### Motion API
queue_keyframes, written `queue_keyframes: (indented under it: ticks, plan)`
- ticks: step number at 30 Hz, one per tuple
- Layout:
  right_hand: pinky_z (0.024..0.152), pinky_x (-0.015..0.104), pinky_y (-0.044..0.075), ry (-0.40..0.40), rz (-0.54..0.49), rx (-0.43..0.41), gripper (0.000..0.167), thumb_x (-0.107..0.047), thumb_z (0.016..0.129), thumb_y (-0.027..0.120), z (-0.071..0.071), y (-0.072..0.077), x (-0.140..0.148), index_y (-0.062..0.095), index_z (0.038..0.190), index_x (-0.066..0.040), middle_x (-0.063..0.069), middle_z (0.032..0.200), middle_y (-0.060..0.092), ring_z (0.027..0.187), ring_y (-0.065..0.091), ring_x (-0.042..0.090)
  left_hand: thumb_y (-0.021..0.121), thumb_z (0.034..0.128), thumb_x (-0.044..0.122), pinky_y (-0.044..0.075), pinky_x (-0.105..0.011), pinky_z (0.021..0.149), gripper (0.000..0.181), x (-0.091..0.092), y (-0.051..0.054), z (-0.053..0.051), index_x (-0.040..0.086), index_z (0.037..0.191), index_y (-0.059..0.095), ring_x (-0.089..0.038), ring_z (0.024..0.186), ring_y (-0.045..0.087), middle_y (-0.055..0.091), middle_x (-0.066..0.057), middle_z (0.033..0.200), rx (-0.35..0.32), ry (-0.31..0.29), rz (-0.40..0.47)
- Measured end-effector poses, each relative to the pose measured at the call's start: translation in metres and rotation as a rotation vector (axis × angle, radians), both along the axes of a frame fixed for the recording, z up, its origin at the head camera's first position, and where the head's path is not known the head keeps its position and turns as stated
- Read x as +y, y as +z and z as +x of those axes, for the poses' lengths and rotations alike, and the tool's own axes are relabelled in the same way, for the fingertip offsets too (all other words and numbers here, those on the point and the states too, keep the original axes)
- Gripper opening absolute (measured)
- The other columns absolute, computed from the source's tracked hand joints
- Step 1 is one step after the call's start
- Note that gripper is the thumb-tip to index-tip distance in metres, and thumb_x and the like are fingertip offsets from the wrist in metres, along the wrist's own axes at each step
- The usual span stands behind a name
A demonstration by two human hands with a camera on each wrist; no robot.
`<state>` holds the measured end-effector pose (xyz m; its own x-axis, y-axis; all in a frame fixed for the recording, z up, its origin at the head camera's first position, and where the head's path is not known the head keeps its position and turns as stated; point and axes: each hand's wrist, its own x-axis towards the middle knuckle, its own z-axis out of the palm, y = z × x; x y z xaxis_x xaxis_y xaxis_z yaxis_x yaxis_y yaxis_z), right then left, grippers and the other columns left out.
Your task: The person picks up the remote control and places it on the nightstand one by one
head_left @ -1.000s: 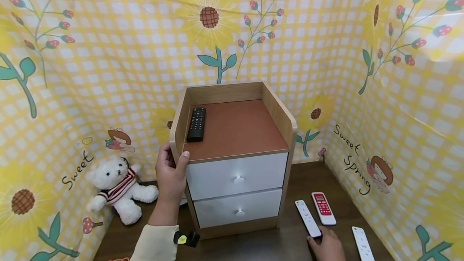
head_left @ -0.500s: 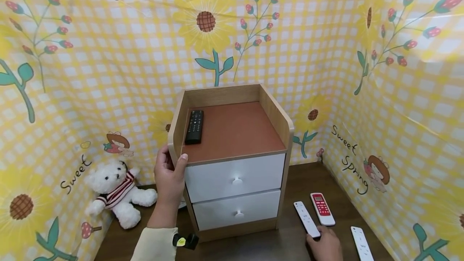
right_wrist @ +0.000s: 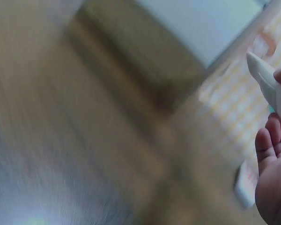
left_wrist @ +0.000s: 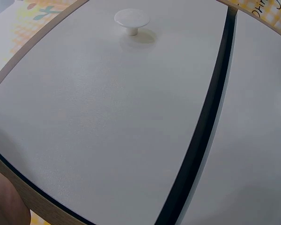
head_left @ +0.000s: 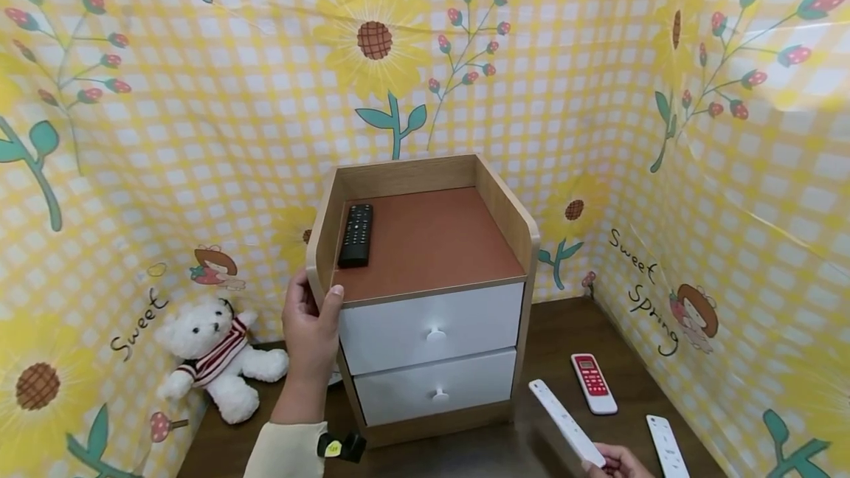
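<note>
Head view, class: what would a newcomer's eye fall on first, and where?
Probably the two-drawer cabinet, mid-picture before the yellow checked backdrop, with the left hand gripping its left side. Next, perhaps, the white teddy bear at the lower left, then the long white remote held in the right hand at the lower right.

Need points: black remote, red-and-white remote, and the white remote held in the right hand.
black remote (head_left: 356, 235): head view, middle of its button face.
red-and-white remote (head_left: 594, 383): head view, on its red keypad.
held white remote (head_left: 564, 421): head view, midway along its length.
</note>
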<state>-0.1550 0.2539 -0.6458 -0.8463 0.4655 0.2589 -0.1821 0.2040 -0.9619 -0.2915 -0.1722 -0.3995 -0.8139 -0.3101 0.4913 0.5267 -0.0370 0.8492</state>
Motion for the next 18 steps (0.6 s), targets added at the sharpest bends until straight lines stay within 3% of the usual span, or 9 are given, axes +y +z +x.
queue_keyframes:
  ticks: [3,5,8,11,15,18]
  plan:
    - [0.06,0.016,0.052,0.1,-0.051,0.157,0.05,0.029,0.079,0.072,0.014,0.034,-0.013,0.078,0.098,-0.016,-0.014,0.084,0.076,0.072,0.066,-0.002,0.068,0.1048,0.004,0.052,-0.021,0.097,0.045,0.002,-0.001,-0.001,0.008,0.148,0.057,-0.024,0.127,0.057,0.061,-0.007,0.136,0.012,-0.007,0.017]
    - [0.063,0.017,0.053,0.2,-0.075,0.234,0.06,0.035,0.077,0.067,0.019,0.06,-0.022,0.077,0.104,-0.018,-0.012,0.09,0.077,0.076,0.067,0.0,0.068,0.1047,0.003,0.052,-0.021,0.098,0.045,0.001,0.0,0.0,0.008,0.148,0.057,-0.024,0.128,0.057,0.061,-0.007,0.136,0.024,-0.009,0.022]
    - [0.069,0.018,0.057,0.315,-0.11,0.33,0.062,0.037,0.076,0.063,0.022,0.1,-0.038,0.077,0.111,-0.012,-0.008,0.097,0.078,0.082,0.07,0.002,0.068,0.1048,0.004,0.051,-0.022,0.099,0.045,0.0,0.001,0.0,0.007,0.148,0.057,-0.024,0.129,0.056,0.06,-0.007,0.137,0.037,-0.018,0.022]
    - [0.076,0.02,0.06,0.409,-0.118,0.456,0.055,0.039,0.073,0.062,0.016,0.133,-0.057,0.073,0.114,0.004,-0.001,0.105,0.08,0.09,0.073,0.005,0.068,0.1048,0.003,0.051,-0.022,0.099,0.045,0.0,0.002,-0.001,0.007,0.149,0.057,-0.024,0.129,0.057,0.06,-0.008,0.137,0.046,-0.028,0.022]
    - [0.079,0.022,0.061,0.382,-0.058,0.435,0.042,0.031,0.075,0.072,0.008,0.178,-0.086,0.07,0.112,0.012,0.002,0.107,0.079,0.09,0.073,0.008,0.067,0.1047,0.002,0.052,-0.022,0.099,0.046,0.0,0.001,-0.001,0.007,0.149,0.056,-0.024,0.128,0.057,0.061,-0.008,0.137,0.046,-0.031,0.025]
    - [0.072,0.021,0.06,0.277,0.091,0.377,0.039,0.017,0.076,0.085,0.002,0.211,-0.108,0.074,0.11,0.002,-0.001,0.101,0.075,0.083,0.07,0.008,0.067,0.1048,0.002,0.052,-0.022,0.098,0.046,0.0,0.001,-0.001,0.007,0.149,0.057,-0.024,0.127,0.058,0.061,-0.008,0.136,0.041,-0.026,0.025]
